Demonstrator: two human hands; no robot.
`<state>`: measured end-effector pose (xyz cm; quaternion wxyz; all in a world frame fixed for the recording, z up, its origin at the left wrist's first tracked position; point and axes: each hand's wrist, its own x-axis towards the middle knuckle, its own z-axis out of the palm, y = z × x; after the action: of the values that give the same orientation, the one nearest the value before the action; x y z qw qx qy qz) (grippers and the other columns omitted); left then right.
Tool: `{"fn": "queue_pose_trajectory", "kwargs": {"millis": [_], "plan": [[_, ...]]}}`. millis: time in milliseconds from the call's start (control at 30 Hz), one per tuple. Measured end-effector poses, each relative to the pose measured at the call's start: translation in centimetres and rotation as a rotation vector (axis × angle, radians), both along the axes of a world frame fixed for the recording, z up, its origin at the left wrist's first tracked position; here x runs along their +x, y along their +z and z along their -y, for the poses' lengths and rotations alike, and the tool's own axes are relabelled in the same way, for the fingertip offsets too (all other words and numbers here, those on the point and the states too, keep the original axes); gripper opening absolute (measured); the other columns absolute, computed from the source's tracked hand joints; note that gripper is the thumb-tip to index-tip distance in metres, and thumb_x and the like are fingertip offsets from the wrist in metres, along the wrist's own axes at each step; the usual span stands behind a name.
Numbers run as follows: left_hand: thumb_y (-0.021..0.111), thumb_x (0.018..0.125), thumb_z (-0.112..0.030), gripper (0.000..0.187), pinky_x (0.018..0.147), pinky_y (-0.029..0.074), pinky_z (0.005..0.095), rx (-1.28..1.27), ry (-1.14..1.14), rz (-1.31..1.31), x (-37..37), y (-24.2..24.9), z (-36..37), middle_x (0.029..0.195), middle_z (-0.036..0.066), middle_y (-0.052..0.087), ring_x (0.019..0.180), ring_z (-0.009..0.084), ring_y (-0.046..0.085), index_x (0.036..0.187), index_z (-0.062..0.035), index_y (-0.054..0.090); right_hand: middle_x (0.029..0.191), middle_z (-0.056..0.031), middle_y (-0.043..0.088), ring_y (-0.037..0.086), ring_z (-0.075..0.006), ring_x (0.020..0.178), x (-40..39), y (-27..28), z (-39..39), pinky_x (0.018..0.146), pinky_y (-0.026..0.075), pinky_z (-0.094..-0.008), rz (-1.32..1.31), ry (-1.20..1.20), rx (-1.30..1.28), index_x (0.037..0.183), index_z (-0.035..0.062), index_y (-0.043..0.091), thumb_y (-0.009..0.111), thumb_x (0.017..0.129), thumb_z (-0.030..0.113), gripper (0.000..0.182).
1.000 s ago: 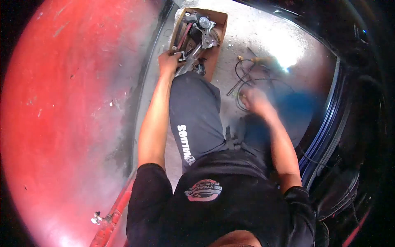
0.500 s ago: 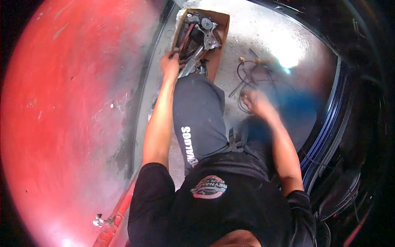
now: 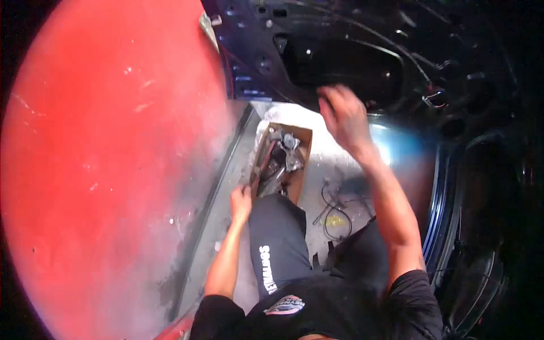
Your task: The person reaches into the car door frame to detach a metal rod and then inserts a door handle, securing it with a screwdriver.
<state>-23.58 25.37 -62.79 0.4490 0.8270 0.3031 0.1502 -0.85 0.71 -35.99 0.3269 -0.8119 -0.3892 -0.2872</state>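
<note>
Covering the left, a red panel [image 3: 124, 164] flanks a dark panel [image 3: 266, 59]. Lettering [image 3: 266, 269] on the trousers [image 3: 279, 232] ends "NALDOS"; the shirt logo [image 3: 285, 305] is blurred. On the floor [image 3: 317, 167] sits a cardboard box [image 3: 305, 148] of metal parts [image 3: 292, 161]. The right hand [image 3: 347, 118] is before the dark panel, the left hand [image 3: 241, 201] beside the box; fingers curl, pinching or not, I cannot tell.
</note>
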Motion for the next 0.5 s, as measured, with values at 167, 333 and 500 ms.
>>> {"fn": "queue_pose_trajectory", "kwargs": {"millis": [167, 333, 500], "plan": [[0.059, 0.097, -0.018, 0.032, 0.091, 0.051, 0.0471, 0.087, -0.075, -0.039, -3.2, 0.5, 2.8, 0.107, 0.030, 0.071, 0.107, 0.0441, 0.069, 0.111, 0.0074, 0.071, 0.105, -0.0177, 0.068, 0.066, -0.0361, 0.098, 4.9, 13.2, -7.1, 0.088, 0.055, -0.0457, 0.628, 0.019, 0.042, 0.108, -0.0002, 0.068, 0.066, 0.083, 0.011, 0.027], [0.058, 0.096, -0.016, 0.029, 0.091, 0.052, 0.0452, 0.061, -0.015, 0.122, -3.1, 3.5, 0.9, 0.103, 0.027, 0.073, 0.102, 0.0405, 0.071, 0.111, 0.0065, 0.072, 0.095, -0.0218, 0.074, 0.071, -0.0429, 0.091, 10.8, 16.0, -10.4, 0.090, 0.055, -0.0508, 0.074, -0.155, -0.324, 0.100, 0.0021, 0.075, 0.063, 0.094, 0.031, 0.032], [0.061, 0.099, -0.017, 0.028, 0.088, 0.052, 0.0379, 0.072, 0.032, 0.268, 0.7, 11.6, -4.9, 0.102, 0.020, 0.075, 0.097, 0.0254, 0.071, 0.109, 0.0065, 0.072, 0.083, -0.0217, 0.073, 0.072, -0.0432, 0.083, 10.0, 15.3, -10.2, 0.081, 0.055, -0.0541, 0.235, -0.107, -0.174, 0.088, 0.0041, 0.076, 0.059, 0.098, 0.042, 0.043]]}}
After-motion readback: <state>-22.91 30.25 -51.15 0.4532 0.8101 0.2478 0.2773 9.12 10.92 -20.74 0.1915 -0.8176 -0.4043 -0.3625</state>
